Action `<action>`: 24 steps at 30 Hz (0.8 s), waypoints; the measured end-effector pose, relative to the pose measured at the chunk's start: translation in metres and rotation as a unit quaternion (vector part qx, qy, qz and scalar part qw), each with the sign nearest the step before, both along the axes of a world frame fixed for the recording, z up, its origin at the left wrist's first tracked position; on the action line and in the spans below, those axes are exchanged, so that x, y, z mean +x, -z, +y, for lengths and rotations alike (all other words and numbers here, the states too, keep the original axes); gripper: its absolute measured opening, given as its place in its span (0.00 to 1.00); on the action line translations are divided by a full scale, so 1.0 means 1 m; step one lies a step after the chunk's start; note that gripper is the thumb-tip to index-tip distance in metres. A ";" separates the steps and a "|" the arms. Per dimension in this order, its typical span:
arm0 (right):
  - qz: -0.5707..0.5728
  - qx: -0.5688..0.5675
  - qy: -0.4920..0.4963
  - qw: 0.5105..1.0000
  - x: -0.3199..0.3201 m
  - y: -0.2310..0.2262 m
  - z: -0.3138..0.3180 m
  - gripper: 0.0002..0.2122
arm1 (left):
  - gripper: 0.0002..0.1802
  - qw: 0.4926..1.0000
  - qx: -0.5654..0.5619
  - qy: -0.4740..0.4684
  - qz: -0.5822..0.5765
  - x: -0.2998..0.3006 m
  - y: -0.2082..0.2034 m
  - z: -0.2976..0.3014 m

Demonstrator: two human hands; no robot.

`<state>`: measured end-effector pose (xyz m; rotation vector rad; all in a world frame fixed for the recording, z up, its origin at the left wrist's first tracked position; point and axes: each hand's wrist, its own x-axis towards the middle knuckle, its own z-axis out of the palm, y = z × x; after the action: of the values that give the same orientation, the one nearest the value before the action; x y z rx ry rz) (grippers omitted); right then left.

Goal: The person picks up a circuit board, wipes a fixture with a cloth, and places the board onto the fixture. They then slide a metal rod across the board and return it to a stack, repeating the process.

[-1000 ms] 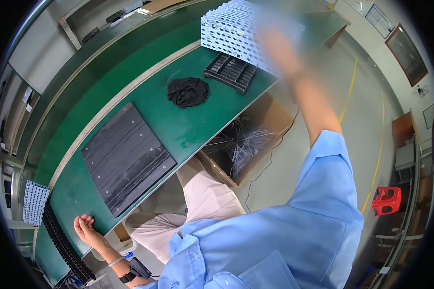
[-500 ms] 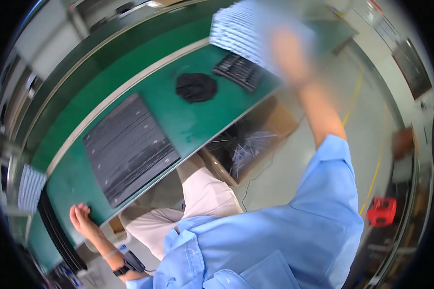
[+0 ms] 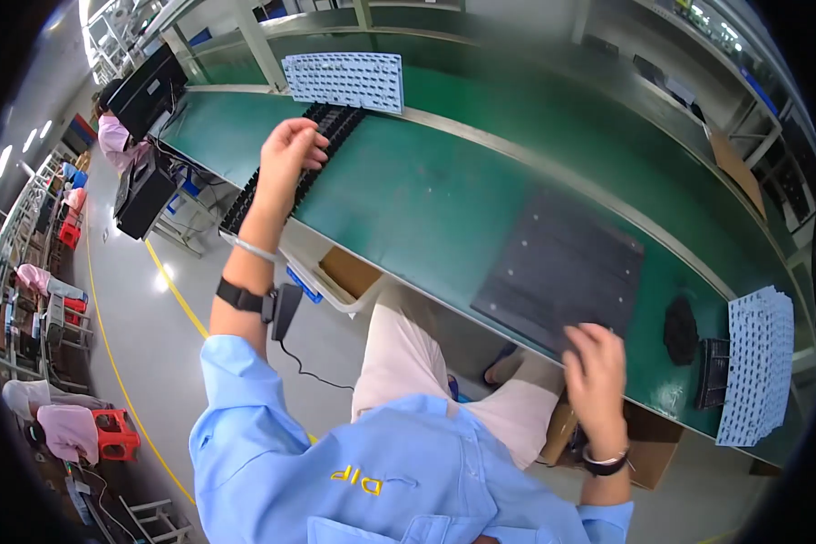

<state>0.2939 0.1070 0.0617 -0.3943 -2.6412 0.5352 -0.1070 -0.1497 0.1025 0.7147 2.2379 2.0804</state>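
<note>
My left hand [image 3: 292, 150] is raised over two black toothed rails [image 3: 328, 140] at the left part of the bench. Its fingers are loosely bent and somewhat apart, with nothing visible in them. Behind the rails a light-blue panel [image 3: 344, 82] with rows of dark slots stands upright. My right hand [image 3: 597, 367], slightly blurred, is at the near edge of a flat dark grey board [image 3: 562, 267] dotted with small light spots. Its fingers are spread and hold nothing; whether they touch the board I cannot tell.
On the green bench [image 3: 408, 199], right of the board, lie a crumpled black cloth [image 3: 680, 331], a black slotted tray [image 3: 714, 374] and more slotted light-blue panels [image 3: 757, 363]. Cardboard boxes [image 3: 657, 444] sit below. A monitor [image 3: 150, 91] stands far left; people sit beyond the aisle.
My view has swung left. My right hand has come from the blue panels at the right to the board's near edge. My left hand has risen over the black rails.
</note>
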 end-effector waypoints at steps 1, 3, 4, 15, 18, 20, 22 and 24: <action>0.013 -0.022 -0.016 1.000 -0.018 0.005 -0.011 0.13 | 0.11 0.999 -0.028 -0.022 0.005 -0.021 -0.010 -0.005; 0.040 -0.022 -0.004 0.999 -0.044 0.016 -0.026 0.13 | 0.12 0.998 -0.057 -0.039 0.016 -0.057 -0.029 0.000; 0.059 -0.020 0.009 0.998 -0.055 0.021 -0.032 0.12 | 0.13 0.988 -0.126 -0.060 0.063 -0.076 -0.033 0.007; 0.061 0.092 0.087 0.990 -0.088 0.051 -0.044 0.11 | 0.19 0.776 -0.455 -0.141 0.413 -0.216 -0.010 0.071; 0.056 0.091 0.089 0.990 -0.091 0.054 -0.043 0.11 | 0.17 0.765 -0.502 -0.117 0.385 -0.222 -0.015 0.078; 0.052 0.096 0.095 0.989 -0.094 0.054 -0.043 0.11 | 0.16 0.736 -0.518 -0.104 0.423 -0.223 -0.023 0.079; 0.050 0.096 0.094 0.990 -0.095 0.054 -0.041 0.11 | 0.15 0.719 -0.529 -0.099 0.439 -0.226 -0.028 0.078; 0.047 0.095 0.096 0.990 -0.095 0.054 -0.040 0.11 | 0.15 0.707 -0.529 -0.060 0.465 -0.234 -0.032 0.080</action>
<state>0.1986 0.0668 0.0075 -0.5408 -2.5011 0.2318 -0.3413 -0.0698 0.1348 1.6007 3.2754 -0.0536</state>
